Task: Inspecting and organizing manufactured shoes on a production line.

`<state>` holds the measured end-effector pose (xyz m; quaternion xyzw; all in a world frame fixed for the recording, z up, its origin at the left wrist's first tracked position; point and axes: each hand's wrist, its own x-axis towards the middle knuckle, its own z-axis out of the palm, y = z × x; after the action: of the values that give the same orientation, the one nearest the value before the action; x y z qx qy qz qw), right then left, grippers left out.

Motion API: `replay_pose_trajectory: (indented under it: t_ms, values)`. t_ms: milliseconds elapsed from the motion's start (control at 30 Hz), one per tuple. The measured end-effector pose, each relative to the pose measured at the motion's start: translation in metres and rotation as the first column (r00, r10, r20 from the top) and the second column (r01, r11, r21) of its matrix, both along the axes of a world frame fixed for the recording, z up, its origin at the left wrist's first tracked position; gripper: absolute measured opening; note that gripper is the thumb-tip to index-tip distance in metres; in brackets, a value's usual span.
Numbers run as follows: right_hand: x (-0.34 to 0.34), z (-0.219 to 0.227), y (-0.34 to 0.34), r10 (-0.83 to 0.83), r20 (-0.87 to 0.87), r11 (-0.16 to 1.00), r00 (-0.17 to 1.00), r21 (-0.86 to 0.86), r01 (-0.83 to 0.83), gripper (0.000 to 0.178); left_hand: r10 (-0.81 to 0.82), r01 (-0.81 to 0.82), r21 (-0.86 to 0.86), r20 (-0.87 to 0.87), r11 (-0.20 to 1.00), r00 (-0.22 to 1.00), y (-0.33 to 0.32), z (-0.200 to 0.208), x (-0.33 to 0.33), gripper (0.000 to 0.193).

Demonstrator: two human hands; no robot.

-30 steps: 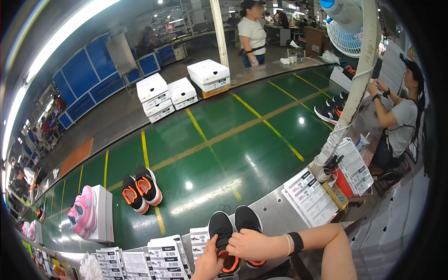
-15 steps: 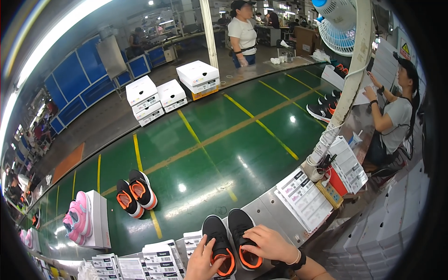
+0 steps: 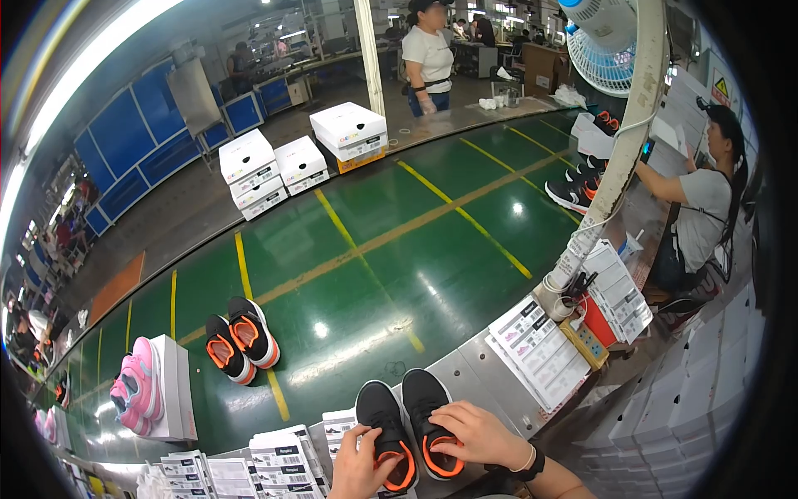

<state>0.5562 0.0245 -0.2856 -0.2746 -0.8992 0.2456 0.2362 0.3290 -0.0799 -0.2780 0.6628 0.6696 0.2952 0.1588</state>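
Two black sneakers with orange collar linings and white soles stand side by side at the metal edge in front of me, toes pointing away. My left hand (image 3: pixel 359 466) grips the left sneaker (image 3: pixel 378 411) at its collar, thumb at the opening and fingers along the side. My right hand (image 3: pixel 472 432) holds the right sneaker (image 3: pixel 425 395), with fingers over the tongue area and thumb by the collar. Beside my left hand lie stacks of printed label sheets (image 3: pixel 281 453), and part of one sits behind the left sneaker.
On the green conveyor belt (image 3: pixel 349 308) stand another black-orange pair (image 3: pixel 241 339) and pink sneakers (image 3: pixel 138 384) against a white box (image 3: pixel 177 391). White shoeboxes (image 3: pixel 349 133) line the far side. More label sheets (image 3: pixel 539 353) lie right, near a post (image 3: pixel 625 158). A co-worker (image 3: pixel 706 200) sits beyond.
My hands stay on the two sneakers with hardly any movement; the whole view has shifted slightly. At the right, the seated co-worker's arms have moved, and a white box piece is near their hands.
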Motion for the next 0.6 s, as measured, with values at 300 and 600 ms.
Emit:
replay_pose_trajectory:
  t_ms: [300,600]
  values:
    - [-0.003,-0.004,0.001,-0.014,0.018,0.999,1.000,0.047,0.013,0.045,0.004,0.003,0.079,-0.087,0.997,0.996,0.006,-0.005,0.000,0.063]
    - [-0.003,-0.004,0.000,-0.017,0.022,0.998,1.000,0.059,0.015,0.046,-0.044,0.053,0.099,-0.087,0.994,0.995,0.006,-0.015,-0.004,0.057]
